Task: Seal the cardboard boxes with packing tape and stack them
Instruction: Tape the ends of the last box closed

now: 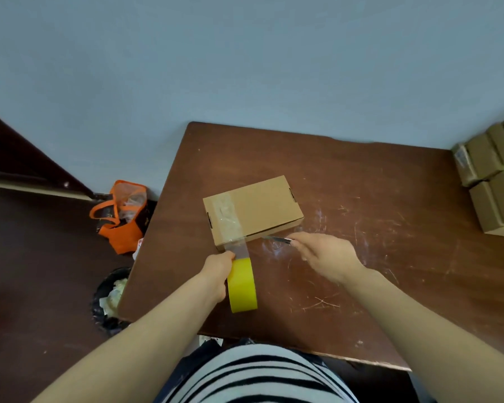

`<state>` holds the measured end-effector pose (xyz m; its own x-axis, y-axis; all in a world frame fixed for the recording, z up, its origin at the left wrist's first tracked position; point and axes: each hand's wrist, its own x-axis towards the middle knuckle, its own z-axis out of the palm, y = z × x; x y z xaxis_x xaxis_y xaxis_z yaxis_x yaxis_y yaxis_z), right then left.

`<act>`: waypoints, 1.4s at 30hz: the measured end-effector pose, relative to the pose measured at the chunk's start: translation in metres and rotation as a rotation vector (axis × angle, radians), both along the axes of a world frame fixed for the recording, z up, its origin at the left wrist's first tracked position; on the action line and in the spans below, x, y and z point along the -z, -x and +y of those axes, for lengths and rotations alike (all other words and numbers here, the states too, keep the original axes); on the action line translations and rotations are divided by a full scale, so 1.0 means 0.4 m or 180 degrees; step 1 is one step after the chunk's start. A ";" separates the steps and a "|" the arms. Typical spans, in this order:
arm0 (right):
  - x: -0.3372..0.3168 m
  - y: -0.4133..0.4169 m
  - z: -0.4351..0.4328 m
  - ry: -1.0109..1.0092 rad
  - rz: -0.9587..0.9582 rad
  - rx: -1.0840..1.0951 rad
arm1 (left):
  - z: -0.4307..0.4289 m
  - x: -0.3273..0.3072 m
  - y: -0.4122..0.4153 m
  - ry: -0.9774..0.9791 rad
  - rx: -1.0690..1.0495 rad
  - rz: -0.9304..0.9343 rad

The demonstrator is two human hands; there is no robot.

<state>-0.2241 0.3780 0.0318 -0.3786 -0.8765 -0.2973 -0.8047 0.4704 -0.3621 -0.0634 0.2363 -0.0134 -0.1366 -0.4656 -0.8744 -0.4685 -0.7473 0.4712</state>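
A flat cardboard box (259,209) lies on the brown table (361,199). A strip of clear tape (229,219) crosses the box's left part and runs down over its near edge to a yellow tape roll (242,285). My left hand (216,271) grips that roll just in front of the box. My right hand (328,255) holds a small knife (277,239), whose blade points left toward the stretched tape at the box's near edge.
A stack of cardboard boxes (495,181) stands at the table's right edge. On the floor to the left are an orange bag (122,219) and a black bin (111,298) with crumpled waste. A blue-grey wall lies behind the table.
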 end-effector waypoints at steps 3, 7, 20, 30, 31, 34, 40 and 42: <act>-0.005 -0.038 -0.093 -0.0161 0.0705 -0.0549 | 0.005 -0.006 0.000 0.0061 -0.0011 -0.0023; -0.032 -0.081 -0.177 -0.0614 0.1264 -0.0969 | 0.009 -0.008 0.001 0.0210 -0.0039 -0.0043; 0.064 0.031 -0.098 -0.1330 0.0174 -0.0420 | -0.007 0.010 -0.005 0.0336 -0.0059 -0.0146; 0.067 -0.069 -0.289 0.0279 -0.0294 -0.1842 | 0.011 0.013 -0.007 0.0353 -0.0274 -0.0150; 0.082 -0.075 -0.306 0.0087 -0.0181 -0.1979 | 0.013 0.011 -0.007 0.0361 -0.0299 -0.0119; 0.131 -0.075 -0.319 -0.0227 0.0321 -0.2229 | 0.018 0.011 -0.010 0.0406 -0.0303 -0.0026; 0.154 -0.079 -0.326 -0.0092 0.0661 -0.2206 | 0.050 0.007 -0.049 0.0478 0.0239 -0.0162; 0.158 -0.080 -0.333 -0.0107 0.0724 -0.2150 | 0.051 0.002 -0.063 0.0470 0.0056 -0.0117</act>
